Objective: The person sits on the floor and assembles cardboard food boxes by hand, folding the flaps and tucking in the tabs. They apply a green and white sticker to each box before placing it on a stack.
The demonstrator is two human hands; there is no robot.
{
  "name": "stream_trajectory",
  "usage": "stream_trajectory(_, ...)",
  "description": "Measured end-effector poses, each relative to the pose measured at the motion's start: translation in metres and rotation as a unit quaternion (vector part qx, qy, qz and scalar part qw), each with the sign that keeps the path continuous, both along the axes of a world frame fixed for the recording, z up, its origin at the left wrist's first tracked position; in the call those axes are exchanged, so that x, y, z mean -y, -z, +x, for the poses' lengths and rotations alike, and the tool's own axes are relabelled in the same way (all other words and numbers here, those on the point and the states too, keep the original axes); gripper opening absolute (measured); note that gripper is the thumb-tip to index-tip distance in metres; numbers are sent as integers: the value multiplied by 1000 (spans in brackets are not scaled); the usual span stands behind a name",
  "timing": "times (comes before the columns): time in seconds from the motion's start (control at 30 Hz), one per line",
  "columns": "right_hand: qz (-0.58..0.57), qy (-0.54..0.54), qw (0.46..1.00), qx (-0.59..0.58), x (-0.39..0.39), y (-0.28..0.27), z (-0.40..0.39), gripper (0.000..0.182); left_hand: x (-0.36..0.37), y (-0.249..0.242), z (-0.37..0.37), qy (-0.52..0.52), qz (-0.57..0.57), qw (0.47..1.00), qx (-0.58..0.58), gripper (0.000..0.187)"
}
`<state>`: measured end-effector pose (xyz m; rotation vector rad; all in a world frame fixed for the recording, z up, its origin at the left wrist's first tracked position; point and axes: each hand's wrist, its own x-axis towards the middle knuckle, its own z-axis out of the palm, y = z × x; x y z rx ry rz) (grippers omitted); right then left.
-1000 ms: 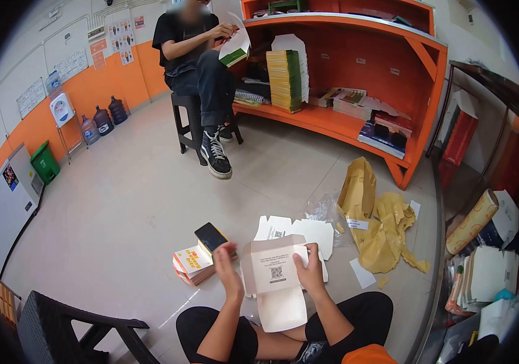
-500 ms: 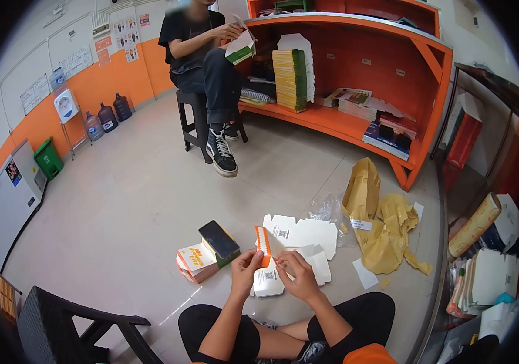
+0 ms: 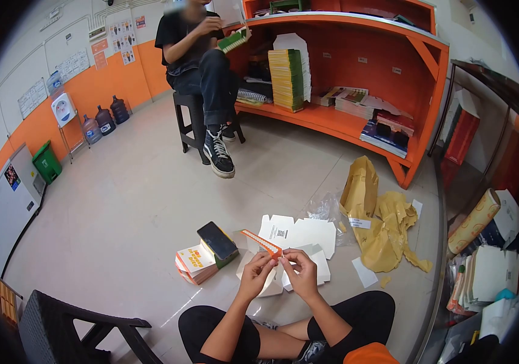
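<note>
A partly folded paperboard box (image 3: 262,241) with an orange-and-white edge is held above the floor in front of me. My left hand (image 3: 257,274) pinches its near corner from the left. At the same corner, my right hand (image 3: 301,272) closes its fingertips on the board. Both hands hide part of the box. Under and beyond them lie white flat box blanks (image 3: 308,235), one printed with a QR code. Left of my hands sits a stack of folded orange-and-white cartons (image 3: 196,262), with a smartphone (image 3: 217,239) resting on a green-and-yellow carton beside it.
Torn brown wrapping paper (image 3: 373,227) and clear plastic lie to the right. A black stool (image 3: 59,327) stands at my left. Ahead, a person (image 3: 195,67) sits handling a green-and-white box beside an orange shelf (image 3: 332,121) holding stacked cartons and books.
The box has turned from upright to slanting, its orange edge now pointing up and left. My hands have come closer together at its corner. The seated person's box has tilted.
</note>
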<state>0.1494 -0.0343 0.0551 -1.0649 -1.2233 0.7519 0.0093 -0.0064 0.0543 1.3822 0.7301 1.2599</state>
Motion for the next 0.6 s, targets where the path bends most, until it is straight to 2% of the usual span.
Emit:
stream_trajectory(0.1,5,7,1000,19,1,-3,4,8,-3,2,-4,0,22,999,-39,19)
stream_trajectory(0.2,15,4,999,37,-1,-5,5,8,-2,5,-6,-25,-36,999,-27,16)
stream_trajectory(0.4,10,-1,999,32,1,-7,5,7,-1,9,-3,-42,1,998,-40,11)
stream_trajectory(0.6,-15,-14,1000,11,2,-1,3,10,1,6,-6,-36,-32,995,-88,17)
